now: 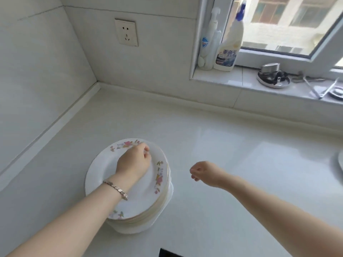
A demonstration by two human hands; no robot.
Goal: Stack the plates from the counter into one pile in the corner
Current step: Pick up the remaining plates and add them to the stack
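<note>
Plate pile (104, 169) under left hand (133, 164), right hand (202, 173) near

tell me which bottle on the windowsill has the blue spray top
The right-hand bottle, the bigger one with the printed label; its trigger head is blue and white. The slimmer bottle left of it has a plain white pump.

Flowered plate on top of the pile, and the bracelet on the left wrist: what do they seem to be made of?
The flowered plate looks like glazed ceramic, possibly porcelain: glossy white surface, printed pink flowers. Melamine cannot be excluded. The bracelet appears to be silver-coloured metal, with shiny faceted links; which metal I cannot tell.
</note>
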